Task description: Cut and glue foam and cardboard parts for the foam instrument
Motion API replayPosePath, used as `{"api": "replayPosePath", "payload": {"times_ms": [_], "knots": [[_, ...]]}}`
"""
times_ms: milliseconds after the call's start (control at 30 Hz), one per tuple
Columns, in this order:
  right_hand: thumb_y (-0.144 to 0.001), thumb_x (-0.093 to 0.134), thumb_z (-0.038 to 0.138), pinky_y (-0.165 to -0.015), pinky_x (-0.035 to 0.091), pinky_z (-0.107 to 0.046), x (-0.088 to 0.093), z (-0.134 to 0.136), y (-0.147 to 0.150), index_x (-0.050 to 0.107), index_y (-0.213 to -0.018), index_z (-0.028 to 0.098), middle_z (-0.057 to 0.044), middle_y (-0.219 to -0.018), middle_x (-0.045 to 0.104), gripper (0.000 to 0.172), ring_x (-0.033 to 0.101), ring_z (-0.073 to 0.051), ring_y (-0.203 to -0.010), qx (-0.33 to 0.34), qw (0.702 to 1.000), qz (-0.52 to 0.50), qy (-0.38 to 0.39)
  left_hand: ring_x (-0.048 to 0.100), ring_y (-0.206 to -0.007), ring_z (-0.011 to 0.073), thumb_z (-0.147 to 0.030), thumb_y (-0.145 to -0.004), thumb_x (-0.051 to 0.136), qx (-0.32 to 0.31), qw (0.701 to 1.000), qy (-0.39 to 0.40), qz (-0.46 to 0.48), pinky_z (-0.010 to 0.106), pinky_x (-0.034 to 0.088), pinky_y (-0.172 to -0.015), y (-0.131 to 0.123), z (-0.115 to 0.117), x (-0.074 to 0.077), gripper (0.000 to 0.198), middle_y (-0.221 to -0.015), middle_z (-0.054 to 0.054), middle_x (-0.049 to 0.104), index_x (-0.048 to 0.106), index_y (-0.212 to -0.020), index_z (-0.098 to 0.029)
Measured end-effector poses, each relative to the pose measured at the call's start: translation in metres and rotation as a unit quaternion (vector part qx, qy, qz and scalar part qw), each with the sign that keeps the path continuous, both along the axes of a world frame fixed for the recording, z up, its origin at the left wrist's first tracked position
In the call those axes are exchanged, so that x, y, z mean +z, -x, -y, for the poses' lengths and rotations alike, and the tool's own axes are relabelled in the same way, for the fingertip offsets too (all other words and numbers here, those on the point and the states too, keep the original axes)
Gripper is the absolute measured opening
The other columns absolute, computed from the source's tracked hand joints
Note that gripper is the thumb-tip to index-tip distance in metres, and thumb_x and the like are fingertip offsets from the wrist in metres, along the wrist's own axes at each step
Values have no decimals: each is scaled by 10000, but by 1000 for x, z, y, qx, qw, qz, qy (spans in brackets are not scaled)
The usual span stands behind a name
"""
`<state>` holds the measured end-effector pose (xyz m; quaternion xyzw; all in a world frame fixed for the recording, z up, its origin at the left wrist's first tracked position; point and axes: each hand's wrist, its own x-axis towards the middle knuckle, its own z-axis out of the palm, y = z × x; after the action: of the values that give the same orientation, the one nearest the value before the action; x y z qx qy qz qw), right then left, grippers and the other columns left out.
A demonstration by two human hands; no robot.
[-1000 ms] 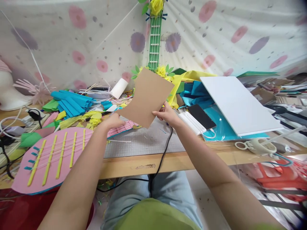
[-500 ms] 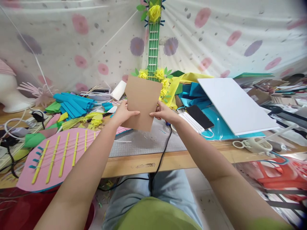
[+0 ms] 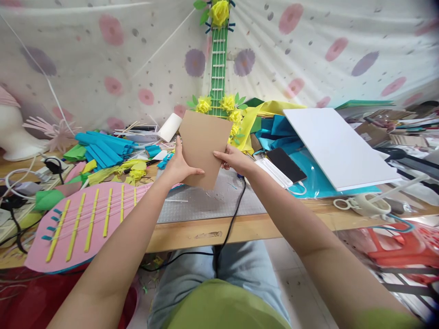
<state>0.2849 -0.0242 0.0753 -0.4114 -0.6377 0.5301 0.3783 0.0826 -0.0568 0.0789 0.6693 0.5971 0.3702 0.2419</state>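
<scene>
A tan piece of cardboard [image 3: 205,141] is held up in front of me above the grey cutting mat [image 3: 219,205]. My left hand [image 3: 181,167] grips its lower left edge, the thumb stretched across the front and the index finger pointing up along the side; its other fingers are hidden. On the right edge, my right hand [image 3: 233,160] pinches the cardboard, thumb in front and some fingers behind. Directly beyond it stands a green paper guitar [image 3: 218,68] with yellow paper flowers, its lower part covered by the cardboard.
A pink guitar-shaped piece [image 3: 77,228] with yellow strips lies at the left. Blue crepe paper [image 3: 106,146] is behind it. To the right are a black phone [image 3: 286,164], a white board [image 3: 338,146] and scissors [image 3: 343,203]. A black cable [image 3: 236,210] crosses the table edge.
My left hand has shifted slightly on the cardboard, its index finger now raised along the edge and its thumb lower. The right thumb sits a little higher. The cardboard has barely moved.
</scene>
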Motion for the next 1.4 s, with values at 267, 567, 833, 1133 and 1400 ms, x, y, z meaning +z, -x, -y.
{"api": "replayPosePath", "payload": {"times_ms": [267,567,833,1133,1400], "knots": [[-849,513,212,-349,322,-134,0,-4,5,467,-760,155,41,-520,466,116,415,-32,-393,2,993,-6,117,286,-1323,288,-376,-412,827,-19,1000,-17,3,446,267,-1047,5,-2,-6,1394,-1466,139,243,-150,-1404,-296],[-759,636,269,-405,367,-161,4,4,4,484,-890,164,24,-622,524,226,477,-52,-479,21,997,11,69,311,-1302,309,-331,-424,825,0,1000,-19,-24,442,287,-1030,5,3,3,1334,-1465,125,247,-62,-1420,-300],[-668,698,216,-401,335,-181,-1,7,6,505,-841,165,14,-593,533,264,468,-72,-491,50,997,21,63,339,-1277,352,-266,-338,848,3,999,-30,23,471,288,-1016,8,1,1,1328,-1432,139,309,80,-1421,-312],[-638,699,120,-350,208,-149,-8,-5,8,493,-599,129,35,-467,462,209,365,-23,-397,56,982,-34,175,355,-1270,330,-320,-356,843,-34,999,-27,-4,440,300,-1017,7,1,8,1324,-1419,144,328,64,-1425,-283],[-676,654,105,-363,287,-142,-2,-4,16,494,-737,150,55,-498,482,177,388,-30,-402,-94,986,-103,97,237,-1328,354,-320,-376,847,165,980,-84,73,477,259,-1054,16,-8,-1,1215,-1387,177,351,197,-1395,-200]]}}
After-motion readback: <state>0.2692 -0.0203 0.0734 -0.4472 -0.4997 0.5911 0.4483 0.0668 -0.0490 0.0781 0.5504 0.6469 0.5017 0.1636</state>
